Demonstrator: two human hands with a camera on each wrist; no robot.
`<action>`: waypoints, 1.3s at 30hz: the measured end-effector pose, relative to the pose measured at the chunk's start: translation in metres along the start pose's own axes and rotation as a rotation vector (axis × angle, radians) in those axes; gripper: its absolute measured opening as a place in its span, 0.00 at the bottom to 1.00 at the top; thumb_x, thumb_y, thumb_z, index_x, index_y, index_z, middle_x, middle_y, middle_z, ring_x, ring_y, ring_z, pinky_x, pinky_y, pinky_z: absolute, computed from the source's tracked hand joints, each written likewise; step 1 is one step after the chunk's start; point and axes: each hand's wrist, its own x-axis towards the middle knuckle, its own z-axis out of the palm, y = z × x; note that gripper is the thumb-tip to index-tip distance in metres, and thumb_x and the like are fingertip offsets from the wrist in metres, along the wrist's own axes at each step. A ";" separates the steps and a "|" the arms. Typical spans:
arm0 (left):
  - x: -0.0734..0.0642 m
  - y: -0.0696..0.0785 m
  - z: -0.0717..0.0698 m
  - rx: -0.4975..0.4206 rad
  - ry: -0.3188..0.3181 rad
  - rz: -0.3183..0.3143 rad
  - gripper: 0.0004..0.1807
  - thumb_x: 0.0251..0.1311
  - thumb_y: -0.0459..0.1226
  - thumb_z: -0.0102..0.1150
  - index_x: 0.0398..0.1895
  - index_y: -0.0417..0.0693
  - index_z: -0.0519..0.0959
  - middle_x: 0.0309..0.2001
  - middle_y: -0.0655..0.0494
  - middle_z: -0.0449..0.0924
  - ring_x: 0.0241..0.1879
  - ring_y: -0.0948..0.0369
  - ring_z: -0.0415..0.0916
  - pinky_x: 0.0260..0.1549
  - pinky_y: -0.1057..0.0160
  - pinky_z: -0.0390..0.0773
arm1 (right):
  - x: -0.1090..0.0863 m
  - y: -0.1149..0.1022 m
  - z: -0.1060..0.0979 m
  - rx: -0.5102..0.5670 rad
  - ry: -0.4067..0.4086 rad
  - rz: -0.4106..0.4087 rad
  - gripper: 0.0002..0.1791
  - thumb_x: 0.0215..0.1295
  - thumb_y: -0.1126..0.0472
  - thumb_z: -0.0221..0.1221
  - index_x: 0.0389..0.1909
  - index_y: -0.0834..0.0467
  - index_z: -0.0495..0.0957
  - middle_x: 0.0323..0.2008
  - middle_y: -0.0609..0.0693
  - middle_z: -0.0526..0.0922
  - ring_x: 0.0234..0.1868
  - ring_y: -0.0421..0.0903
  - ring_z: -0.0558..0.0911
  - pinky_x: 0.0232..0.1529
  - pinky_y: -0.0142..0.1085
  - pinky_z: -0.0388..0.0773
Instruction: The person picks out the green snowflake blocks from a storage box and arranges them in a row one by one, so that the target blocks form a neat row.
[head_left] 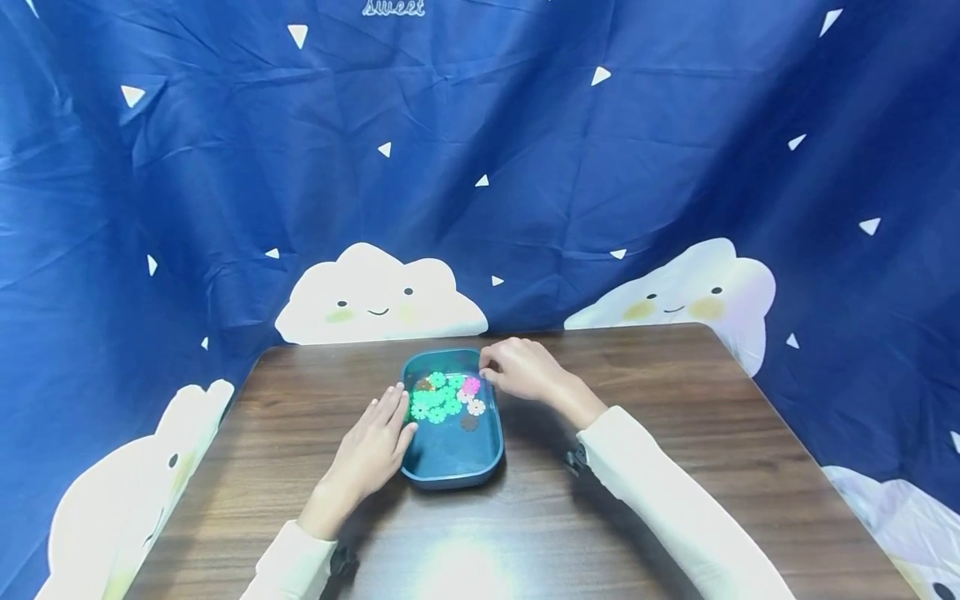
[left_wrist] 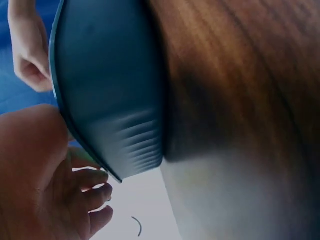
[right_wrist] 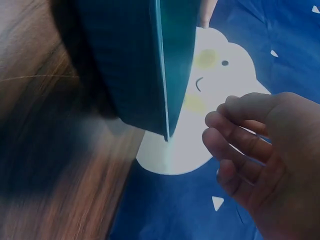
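A teal rectangular tray [head_left: 452,480] with rounded corners stands on the wooden table, holding several small flower-shaped plastic pieces [head_left: 452,407], mostly green, with pink, white and brown ones at the sides. My left hand [head_left: 372,442] rests at the tray's left rim, fingers extended along it and the thumb near the edge. A bit of green shows by its fingertips, and I cannot tell whether it touches them. Over the right rim hovers my right hand [head_left: 522,368], its fingers [right_wrist: 240,132] loosely bent. Nothing shows between them in the right wrist view.
The dark wooden table [head_left: 637,392] extends around the tray on all sides, with a bright glare near its front. Behind it hangs a blue cloth [head_left: 525,208] printed with clouds and white triangles.
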 end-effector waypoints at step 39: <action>0.001 0.001 0.000 -0.061 -0.112 -0.052 0.34 0.84 0.45 0.44 0.81 0.30 0.60 0.84 0.35 0.55 0.84 0.42 0.54 0.82 0.41 0.60 | 0.102 -0.036 0.061 0.005 -0.229 0.082 0.07 0.76 0.58 0.63 0.39 0.52 0.87 0.35 0.45 0.86 0.35 0.41 0.80 0.42 0.36 0.83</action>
